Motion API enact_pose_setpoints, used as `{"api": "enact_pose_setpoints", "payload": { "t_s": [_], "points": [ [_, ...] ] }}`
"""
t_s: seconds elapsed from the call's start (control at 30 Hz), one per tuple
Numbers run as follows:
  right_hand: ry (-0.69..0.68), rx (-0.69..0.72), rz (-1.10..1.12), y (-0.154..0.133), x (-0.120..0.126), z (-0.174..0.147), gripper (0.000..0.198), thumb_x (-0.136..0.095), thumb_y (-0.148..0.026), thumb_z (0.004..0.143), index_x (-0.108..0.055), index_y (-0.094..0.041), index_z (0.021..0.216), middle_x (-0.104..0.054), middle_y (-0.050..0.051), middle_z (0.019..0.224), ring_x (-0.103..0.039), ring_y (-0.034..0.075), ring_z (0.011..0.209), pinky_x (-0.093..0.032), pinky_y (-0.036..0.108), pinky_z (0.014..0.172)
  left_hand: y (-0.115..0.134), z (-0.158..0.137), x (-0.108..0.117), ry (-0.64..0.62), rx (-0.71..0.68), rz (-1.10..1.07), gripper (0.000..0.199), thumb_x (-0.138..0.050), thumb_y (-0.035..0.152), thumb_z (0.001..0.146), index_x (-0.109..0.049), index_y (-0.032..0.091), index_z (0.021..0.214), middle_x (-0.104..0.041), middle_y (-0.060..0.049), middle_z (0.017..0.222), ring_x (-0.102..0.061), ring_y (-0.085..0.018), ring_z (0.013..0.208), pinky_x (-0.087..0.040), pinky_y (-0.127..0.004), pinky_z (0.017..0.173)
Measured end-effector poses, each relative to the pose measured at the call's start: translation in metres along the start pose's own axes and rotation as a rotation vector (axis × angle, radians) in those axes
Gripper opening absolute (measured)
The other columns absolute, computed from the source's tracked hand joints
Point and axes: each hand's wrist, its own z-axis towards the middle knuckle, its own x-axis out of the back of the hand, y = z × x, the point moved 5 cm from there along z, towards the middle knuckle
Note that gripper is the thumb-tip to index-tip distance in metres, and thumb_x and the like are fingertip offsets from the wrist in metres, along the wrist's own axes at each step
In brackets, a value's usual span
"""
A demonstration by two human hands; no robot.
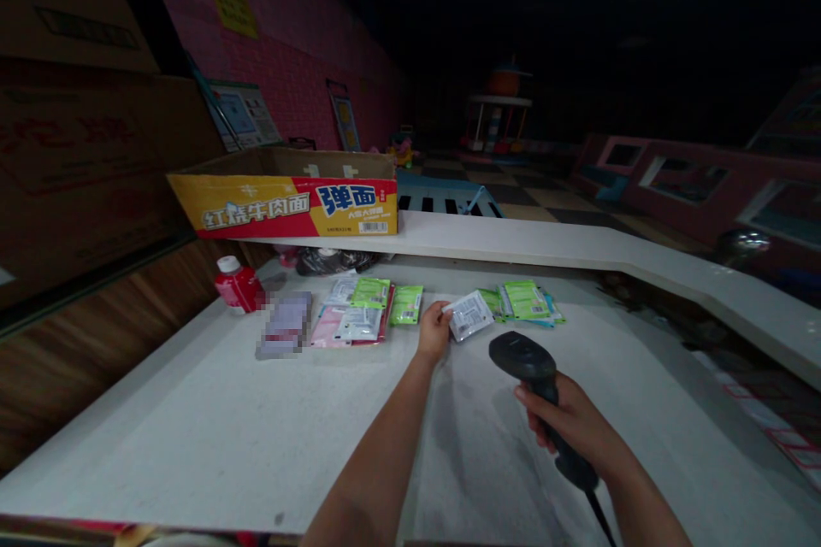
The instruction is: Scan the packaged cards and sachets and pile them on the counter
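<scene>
Between its thumb and fingers my left hand (435,332) grips a silver-white sachet (471,314) by its left edge, with the printed side facing up. My right hand (570,419) is wrapped round the handle of a black barcode scanner (522,356), whose head points toward the sachet from the right and nearer to me. A cable runs down from the handle. Just beyond the sachet lie green packets (527,299) in a small pile. Left of my left hand is a single green packet (406,305), beside a pile of silver, pink and green packets (359,325).
A red bottle with a white cap (237,284) stands at the left, near a blurred, pale purple item (286,323). An open yellow-and-red carton (295,205) rests on the raised white ledge (513,238). Brown boxes (96,137) are stacked at far left.
</scene>
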Motion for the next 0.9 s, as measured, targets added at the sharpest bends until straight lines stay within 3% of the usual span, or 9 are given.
{"api": "enact_pose_setpoints", "payload": {
  "t_s": [0.27, 0.47, 0.7, 0.8, 0.9],
  "points": [
    [0.110, -0.020, 0.445, 0.006, -0.002, 0.039, 0.041, -0.078, -0.049, 0.068, -0.059, -0.018, 0.087, -0.060, -0.003, 0.051, -0.052, 0.012, 0.038, -0.039, 0.020, 0.035, 0.006, -0.003, 0.001, 0.010, 0.040, 0.012, 0.029, -0.064, 0.045, 0.078, -0.062, 0.017, 0.086, -0.066, -0.003, 0.074, -0.062, -0.017, 0.071, -0.048, -0.025, 0.064],
    [-0.010, 0.016, 0.878, 0.031, -0.005, 0.070, 0.043, -0.080, -0.050, 0.064, -0.058, -0.020, 0.085, -0.051, -0.007, 0.052, -0.042, 0.006, 0.038, -0.034, 0.016, 0.034, 0.003, -0.004, -0.002, -0.037, 0.055, -0.054, 0.029, -0.060, 0.047, 0.078, -0.052, 0.019, 0.081, -0.059, 0.002, 0.064, -0.056, -0.013, 0.057, -0.045, -0.023, 0.053],
    [-0.033, -0.032, 0.980, 0.047, -0.006, 0.075, 0.039, -0.081, -0.043, 0.064, -0.059, -0.019, 0.085, -0.049, -0.006, 0.054, -0.041, 0.006, 0.041, -0.034, 0.016, 0.036, 0.008, -0.011, -0.001, 0.014, 0.073, -0.065, 0.033, -0.055, 0.053, 0.080, -0.044, 0.022, 0.082, -0.052, 0.006, 0.056, -0.052, -0.011, 0.047, -0.043, -0.021, 0.044],
    [-0.038, -0.036, 0.982, 0.048, -0.005, 0.076, 0.038, -0.081, -0.043, 0.065, -0.060, -0.018, 0.084, -0.050, -0.005, 0.054, -0.042, 0.007, 0.041, -0.035, 0.017, 0.036, 0.009, -0.021, 0.008, 0.129, 0.105, -0.122, 0.042, -0.053, 0.060, 0.079, -0.044, 0.022, 0.091, -0.059, 0.003, 0.065, -0.059, -0.013, 0.053, -0.048, -0.023, 0.047],
    [-0.064, -0.035, 1.001, 0.049, -0.005, 0.077, 0.036, -0.081, -0.043, 0.066, -0.061, -0.018, 0.083, -0.050, -0.005, 0.054, -0.042, 0.008, 0.042, -0.035, 0.017, 0.036, 0.008, -0.031, 0.026, 0.354, 0.082, -0.156, 0.047, -0.049, 0.062, 0.082, -0.044, 0.020, 0.101, -0.066, -0.004, 0.082, -0.066, -0.017, 0.066, -0.054, -0.027, 0.053]
  ]
}}
